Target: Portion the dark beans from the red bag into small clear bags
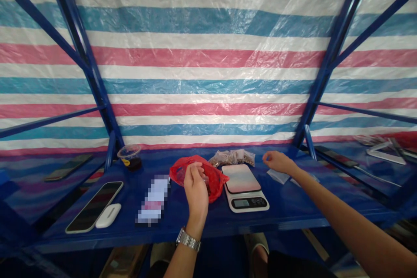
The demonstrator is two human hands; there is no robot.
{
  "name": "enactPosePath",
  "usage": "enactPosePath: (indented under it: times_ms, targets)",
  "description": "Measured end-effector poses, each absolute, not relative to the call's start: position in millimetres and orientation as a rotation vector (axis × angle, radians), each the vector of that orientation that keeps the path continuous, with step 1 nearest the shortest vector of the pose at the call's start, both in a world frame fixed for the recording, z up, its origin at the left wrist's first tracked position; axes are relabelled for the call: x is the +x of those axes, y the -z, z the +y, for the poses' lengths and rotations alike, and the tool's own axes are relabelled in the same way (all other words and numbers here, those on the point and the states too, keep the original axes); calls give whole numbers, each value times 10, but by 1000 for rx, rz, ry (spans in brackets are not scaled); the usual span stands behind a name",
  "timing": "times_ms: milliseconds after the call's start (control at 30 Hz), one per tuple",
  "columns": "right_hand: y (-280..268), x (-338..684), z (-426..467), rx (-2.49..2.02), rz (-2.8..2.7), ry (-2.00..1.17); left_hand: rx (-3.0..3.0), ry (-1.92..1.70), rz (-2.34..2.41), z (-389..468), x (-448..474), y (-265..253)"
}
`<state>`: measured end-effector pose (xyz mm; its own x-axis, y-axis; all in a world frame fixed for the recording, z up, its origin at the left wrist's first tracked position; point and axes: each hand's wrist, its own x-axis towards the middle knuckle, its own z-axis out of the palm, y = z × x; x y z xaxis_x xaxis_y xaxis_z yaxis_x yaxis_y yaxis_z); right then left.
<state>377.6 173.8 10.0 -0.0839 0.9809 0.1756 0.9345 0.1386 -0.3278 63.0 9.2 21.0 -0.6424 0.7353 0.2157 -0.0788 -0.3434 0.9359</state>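
Left hand (196,180) over red bag (217,182)

Sheet behind (208,61): shiny plastic, crinkled. Post (69,8) and shelf (282,202): look like metal, smooth gloss paint. Red bag (215,186): thin plastic film, creased, slight sheen. Small filled bags (232,157) and flat sachets (278,177): clear plastic, glossy. Scale (249,203): smooth plastic body, reflective metal-looking plate. Watch (188,239): polished metal links. Earbud-type case (108,216): smooth plastic. Phone beside it (95,206): glossy, glass-like face. Tub (129,156): clear plastic.
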Motion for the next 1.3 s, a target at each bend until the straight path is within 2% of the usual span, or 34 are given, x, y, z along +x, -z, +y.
enactPosePath:
  times_ms: [167,367,533,633,1000,1200,1300]
  targets:
    - [180,4147,1463,-1885,-2180,-256,957,-2021,1358,68,705,-177]
    - [139,3783,1181,-1710,-1683,-304,1213,-1948,1430,-8,731,-154]
    - [-62,3008,663,-968,-1556,-930,2086,-1596,1390,-124,825,-143]
    - [-110,2685,395,-763,-1598,-1101,2286,-1429,1333,-154,878,-83]
    - [-121,2593,169,-658,-1561,-1195,2327,-1428,1238,-319,762,-170]
    - [-299,2430,57,-647,-1601,-1138,1964,-1587,1253,-408,608,-238]
    - [-384,2307,121,-694,-1803,-940,1618,-1730,1346,-385,417,-289]
